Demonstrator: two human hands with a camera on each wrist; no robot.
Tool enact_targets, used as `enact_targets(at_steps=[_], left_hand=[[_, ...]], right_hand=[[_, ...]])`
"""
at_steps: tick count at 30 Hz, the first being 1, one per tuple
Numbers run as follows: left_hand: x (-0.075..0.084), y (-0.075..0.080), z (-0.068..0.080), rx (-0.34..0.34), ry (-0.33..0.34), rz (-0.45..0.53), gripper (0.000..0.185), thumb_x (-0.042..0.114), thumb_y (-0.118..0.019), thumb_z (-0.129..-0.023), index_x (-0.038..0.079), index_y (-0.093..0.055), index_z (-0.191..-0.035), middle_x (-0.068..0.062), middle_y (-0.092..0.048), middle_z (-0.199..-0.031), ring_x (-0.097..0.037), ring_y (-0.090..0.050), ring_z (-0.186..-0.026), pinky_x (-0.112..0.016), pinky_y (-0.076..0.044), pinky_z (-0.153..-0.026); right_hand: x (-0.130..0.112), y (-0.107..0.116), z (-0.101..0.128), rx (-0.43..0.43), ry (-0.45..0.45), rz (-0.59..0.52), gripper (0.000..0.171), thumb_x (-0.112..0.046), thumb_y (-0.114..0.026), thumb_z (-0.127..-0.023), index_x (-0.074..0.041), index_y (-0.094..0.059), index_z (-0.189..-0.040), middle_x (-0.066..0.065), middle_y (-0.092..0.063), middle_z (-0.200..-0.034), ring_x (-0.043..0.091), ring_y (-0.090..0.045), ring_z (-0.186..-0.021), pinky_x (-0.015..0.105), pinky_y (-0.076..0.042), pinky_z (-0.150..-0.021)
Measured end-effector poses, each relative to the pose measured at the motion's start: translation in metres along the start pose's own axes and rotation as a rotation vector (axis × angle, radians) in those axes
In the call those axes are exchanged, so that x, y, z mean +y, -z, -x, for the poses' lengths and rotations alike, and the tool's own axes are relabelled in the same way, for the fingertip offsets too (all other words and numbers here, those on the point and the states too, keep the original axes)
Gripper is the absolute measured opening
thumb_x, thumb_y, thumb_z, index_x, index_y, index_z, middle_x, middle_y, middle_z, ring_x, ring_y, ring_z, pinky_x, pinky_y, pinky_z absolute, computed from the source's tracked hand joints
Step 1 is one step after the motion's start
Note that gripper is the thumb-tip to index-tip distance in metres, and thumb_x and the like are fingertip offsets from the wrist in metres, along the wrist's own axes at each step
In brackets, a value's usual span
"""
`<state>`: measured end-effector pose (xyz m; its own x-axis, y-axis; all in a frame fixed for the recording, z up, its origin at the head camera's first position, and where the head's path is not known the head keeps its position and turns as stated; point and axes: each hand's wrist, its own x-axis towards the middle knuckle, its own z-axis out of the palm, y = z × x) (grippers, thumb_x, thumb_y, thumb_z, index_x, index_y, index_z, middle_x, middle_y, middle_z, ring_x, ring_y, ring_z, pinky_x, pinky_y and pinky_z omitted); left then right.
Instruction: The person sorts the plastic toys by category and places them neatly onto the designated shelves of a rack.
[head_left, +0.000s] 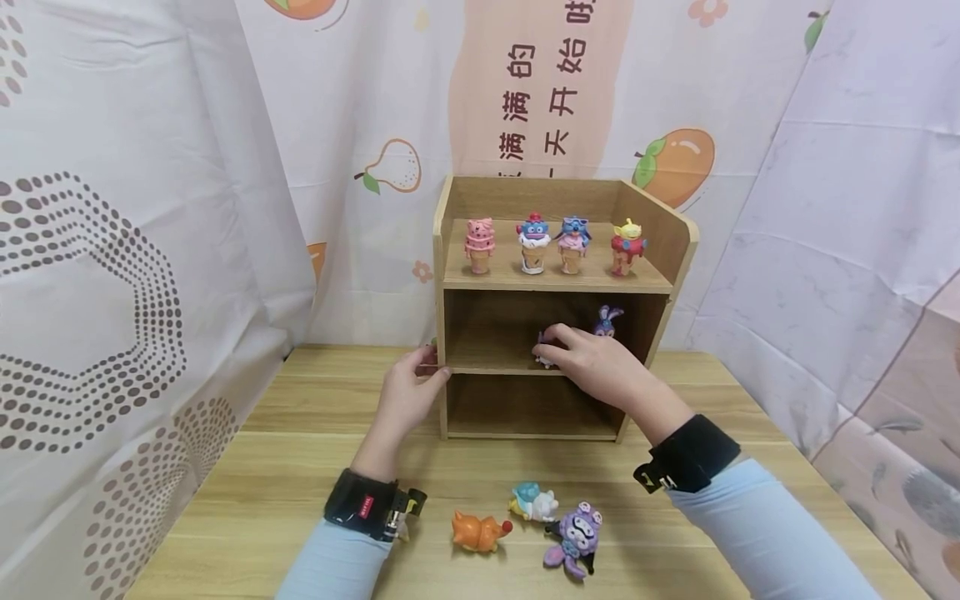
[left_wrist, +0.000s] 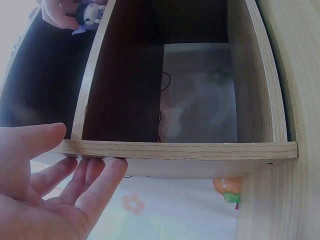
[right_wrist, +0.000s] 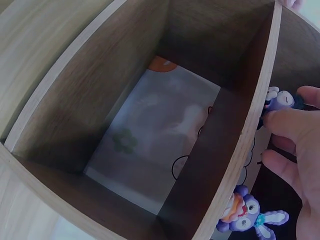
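Note:
A small wooden shelf unit point(head_left: 555, 286) stands on the table. My right hand point(head_left: 592, 358) reaches into its middle compartment and pinches a small purple-and-white figurine point(right_wrist: 281, 100) with dark parts, close over the board. Beside that hand stands a purple rabbit figurine point(right_wrist: 245, 212) with long ears, partly hidden behind the hand in the head view. My left hand point(head_left: 408, 387) holds the unit's left side panel point(left_wrist: 180, 150), thumb near the front edge and fingers along the outer face.
Four-sided top tray holds several ice-cream-cone figurines point(head_left: 533, 246). On the table in front lie an orange figurine point(head_left: 477, 532), a blue-and-white figurine point(head_left: 534, 502) and a purple figurine point(head_left: 577, 537) with black parts. A patterned curtain point(head_left: 375, 100) hangs behind.

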<state>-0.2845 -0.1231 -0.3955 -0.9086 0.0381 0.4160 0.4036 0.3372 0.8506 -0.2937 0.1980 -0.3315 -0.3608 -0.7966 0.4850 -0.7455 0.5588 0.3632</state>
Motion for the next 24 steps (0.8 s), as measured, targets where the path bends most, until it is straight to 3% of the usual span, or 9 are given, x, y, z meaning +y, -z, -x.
enact_targets(at_steps=[9,17,24], left_hand=[[0.001,0.000,0.000,0.000,0.000,0.006,0.042,0.012,-0.072,-0.094,-0.001,-0.063,-0.133,-0.017,-0.066,-0.121,-0.032,-0.065,-0.108,-0.042,-0.057,-0.094],[0.000,0.000,0.000,0.003,0.005,-0.005,0.041,0.012,-0.072,-0.094,0.000,-0.064,-0.133,-0.016,-0.067,-0.120,-0.031,-0.066,-0.109,-0.043,-0.056,-0.095],[0.000,0.000,0.000,0.003,0.005,-0.007,0.041,0.012,-0.072,-0.094,0.000,-0.064,-0.133,-0.016,-0.067,-0.120,-0.030,-0.066,-0.109,-0.043,-0.056,-0.095]], right_hand=[[-0.001,-0.001,0.002,0.032,-0.025,-0.055,0.037,-0.004,-0.079,-0.088,-0.014,-0.070,-0.122,0.011,-0.061,-0.115,0.024,-0.067,-0.083,0.039,-0.060,-0.063],[-0.001,0.006,0.006,0.032,-0.092,-0.114,0.048,-0.002,-0.079,-0.085,-0.010,-0.065,-0.131,0.011,-0.061,-0.118,0.022,-0.066,-0.088,0.040,-0.059,-0.069],[0.000,0.024,0.004,0.114,-0.154,-0.162,0.042,0.000,-0.074,-0.085,-0.006,-0.066,-0.126,0.011,-0.063,-0.117,0.022,-0.064,-0.088,0.040,-0.058,-0.071]])
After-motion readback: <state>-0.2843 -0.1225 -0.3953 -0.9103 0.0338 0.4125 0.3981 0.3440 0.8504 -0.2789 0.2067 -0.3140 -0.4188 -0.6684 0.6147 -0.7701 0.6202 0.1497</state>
